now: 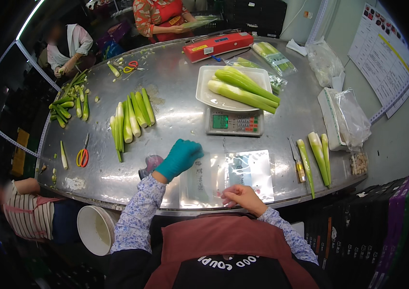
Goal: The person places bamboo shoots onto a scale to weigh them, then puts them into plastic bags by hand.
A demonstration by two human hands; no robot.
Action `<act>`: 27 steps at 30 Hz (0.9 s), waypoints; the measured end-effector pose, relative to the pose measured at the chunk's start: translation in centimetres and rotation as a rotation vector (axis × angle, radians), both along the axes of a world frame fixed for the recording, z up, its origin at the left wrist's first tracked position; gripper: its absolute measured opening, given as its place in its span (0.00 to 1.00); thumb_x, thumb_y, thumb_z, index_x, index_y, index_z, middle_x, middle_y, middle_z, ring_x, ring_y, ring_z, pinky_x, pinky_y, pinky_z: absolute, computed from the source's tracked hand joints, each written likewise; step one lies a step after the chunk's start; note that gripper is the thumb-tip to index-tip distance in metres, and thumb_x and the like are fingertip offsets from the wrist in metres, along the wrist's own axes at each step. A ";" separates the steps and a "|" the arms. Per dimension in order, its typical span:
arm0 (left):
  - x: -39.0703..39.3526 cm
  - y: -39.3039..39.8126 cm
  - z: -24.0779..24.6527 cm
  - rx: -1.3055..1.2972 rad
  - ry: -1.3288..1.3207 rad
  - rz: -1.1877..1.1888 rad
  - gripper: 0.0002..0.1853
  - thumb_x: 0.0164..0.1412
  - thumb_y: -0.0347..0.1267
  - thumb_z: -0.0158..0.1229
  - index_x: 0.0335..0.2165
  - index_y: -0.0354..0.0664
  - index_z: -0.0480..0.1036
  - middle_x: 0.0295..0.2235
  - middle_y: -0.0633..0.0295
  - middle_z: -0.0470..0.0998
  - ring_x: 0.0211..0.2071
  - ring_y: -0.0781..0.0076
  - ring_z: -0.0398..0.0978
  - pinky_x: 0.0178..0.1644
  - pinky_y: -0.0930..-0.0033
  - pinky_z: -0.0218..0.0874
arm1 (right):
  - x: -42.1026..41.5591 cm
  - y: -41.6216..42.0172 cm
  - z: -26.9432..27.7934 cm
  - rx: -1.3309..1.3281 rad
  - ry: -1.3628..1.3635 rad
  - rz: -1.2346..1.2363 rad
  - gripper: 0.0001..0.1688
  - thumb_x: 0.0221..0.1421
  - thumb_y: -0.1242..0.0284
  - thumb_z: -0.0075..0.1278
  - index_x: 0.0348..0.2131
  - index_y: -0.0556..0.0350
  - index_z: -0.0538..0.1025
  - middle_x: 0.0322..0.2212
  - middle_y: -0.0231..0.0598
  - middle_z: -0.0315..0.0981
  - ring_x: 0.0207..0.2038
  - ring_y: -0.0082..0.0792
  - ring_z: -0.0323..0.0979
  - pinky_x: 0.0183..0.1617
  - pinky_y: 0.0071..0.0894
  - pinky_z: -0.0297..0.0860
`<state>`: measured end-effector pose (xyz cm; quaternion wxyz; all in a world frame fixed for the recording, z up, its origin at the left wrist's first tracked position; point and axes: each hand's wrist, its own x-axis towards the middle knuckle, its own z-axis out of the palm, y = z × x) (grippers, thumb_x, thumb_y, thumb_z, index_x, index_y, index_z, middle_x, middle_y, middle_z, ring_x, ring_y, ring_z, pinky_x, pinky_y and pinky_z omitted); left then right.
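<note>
My left hand [183,159], in a teal glove, is closed at the upper edge of a clear plastic bag [196,186] with printing on it. My right hand [244,198], bare, pinches the lower right part of this bag between thumb and fingers. Under and to the right of it lies a stack of printed plastic bags [253,173] on the steel table. Beyond my hands stands a digital scale [234,123] with a lit display. Its white tray [204,88] bears several thick green-and-white stalks [242,92], apparently water bamboo shoots, their ends jutting past the rim.
A row of stalks [132,117] and red-and-yellow scissors [83,156] lie left. Right are a knife [300,168], more stalks [318,155] and a white box [329,119]. A red bag sealer [219,47] stands behind the scale. A white bucket [94,229] and co-workers surround the table [175,126].
</note>
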<state>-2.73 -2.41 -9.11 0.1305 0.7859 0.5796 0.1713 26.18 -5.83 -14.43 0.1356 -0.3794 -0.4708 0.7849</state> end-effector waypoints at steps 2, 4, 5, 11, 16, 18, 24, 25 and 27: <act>2.1 0.4 0.7 0.339 0.003 0.152 0.12 0.51 0.32 0.60 0.37 0.43 0.74 0.30 0.55 0.75 0.33 0.54 0.71 0.37 0.59 0.59 | -0.8 -0.2 -0.2 -0.060 -0.008 -0.150 0.13 0.57 0.72 0.51 0.39 0.65 0.73 0.33 0.42 0.76 0.35 0.30 0.76 0.32 0.24 0.75; 4.9 -0.1 2.1 0.437 -0.032 0.277 0.22 0.50 0.32 0.62 0.45 0.41 0.70 0.35 0.53 0.72 0.36 0.55 0.70 0.38 0.57 0.60 | -1.6 0.1 -0.9 -0.071 -0.027 -0.292 0.12 0.56 0.72 0.52 0.36 0.65 0.73 0.31 0.42 0.76 0.31 0.30 0.77 0.30 0.24 0.75; 6.1 -0.8 1.0 0.481 -0.168 0.245 0.22 0.50 0.33 0.62 0.45 0.40 0.70 0.35 0.52 0.72 0.37 0.53 0.70 0.39 0.57 0.61 | -1.9 0.0 -1.3 -0.045 -0.060 -0.290 0.11 0.56 0.72 0.53 0.35 0.65 0.73 0.30 0.42 0.76 0.30 0.30 0.77 0.30 0.23 0.75; 10.6 -6.7 -10.1 -0.236 -0.565 0.340 0.22 0.55 0.41 0.60 0.43 0.38 0.69 0.39 0.48 0.70 0.39 0.49 0.72 0.40 0.58 0.64 | -1.5 1.7 0.3 0.906 -0.453 0.624 0.24 0.50 0.55 0.56 0.30 0.60 0.77 0.23 0.46 0.76 0.24 0.39 0.75 0.30 0.35 0.70; 10.9 -9.2 -10.3 -0.317 -0.517 0.334 0.26 0.55 0.43 0.60 0.47 0.37 0.67 0.41 0.46 0.69 0.41 0.49 0.71 0.44 0.57 0.64 | -1.9 14.7 8.9 1.258 -0.427 -0.206 0.11 0.53 0.67 0.52 0.36 0.52 0.75 0.27 0.43 0.75 0.29 0.46 0.73 0.33 0.40 0.69; 11.6 -9.0 -8.6 -0.274 -0.481 0.312 0.32 0.54 0.46 0.60 0.50 0.37 0.65 0.42 0.45 0.68 0.43 0.47 0.69 0.46 0.56 0.63 | -2.4 22.2 9.6 1.601 -0.455 -0.502 0.14 0.53 0.66 0.52 0.36 0.56 0.75 0.37 0.45 0.72 0.41 0.45 0.69 0.42 0.40 0.66; 11.2 -7.4 -6.2 -0.609 -0.577 0.318 0.43 0.53 0.53 0.59 0.57 0.36 0.57 0.52 0.43 0.61 0.46 0.51 0.68 0.51 0.58 0.62 | -4.5 29.5 7.1 1.710 -0.833 -0.174 0.18 0.49 0.62 0.55 0.34 0.56 0.73 0.33 0.44 0.67 0.41 0.45 0.65 0.44 0.44 0.64; 10.9 -7.2 -4.8 -0.669 -0.624 0.323 0.42 0.54 0.53 0.58 0.57 0.36 0.58 0.52 0.44 0.61 0.46 0.53 0.69 0.51 0.59 0.62 | -4.9 29.4 6.7 1.729 -0.786 -0.136 0.17 0.49 0.62 0.55 0.33 0.56 0.73 0.32 0.45 0.67 0.41 0.45 0.65 0.43 0.44 0.65; 10.2 -7.0 -3.3 -0.793 -0.717 0.330 0.40 0.56 0.52 0.57 0.57 0.36 0.59 0.52 0.45 0.61 0.45 0.56 0.69 0.50 0.61 0.63 | -5.6 29.4 5.7 1.759 -0.691 -0.058 0.15 0.50 0.63 0.53 0.30 0.56 0.73 0.32 0.45 0.67 0.41 0.45 0.65 0.41 0.43 0.66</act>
